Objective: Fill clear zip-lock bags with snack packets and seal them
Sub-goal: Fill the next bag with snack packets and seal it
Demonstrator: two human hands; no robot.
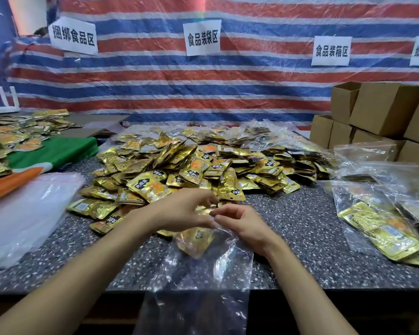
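Near tabletop (300, 238) edge: left hand (186, 210) fingers grasp snack packet (203, 211) at clear bag (203, 274) mouth; right hand (242, 223) fingers pinch bag rim.

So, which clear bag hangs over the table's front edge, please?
The bag the right hand pinches, beside the left hand, gold packet inside; the empty stack and filled bags lie on the table.

Centre: packet pile (179, 165); empty bags (27, 213) left, filled bags (385, 213) right, boxes (377, 112) seemingly stacked behind.
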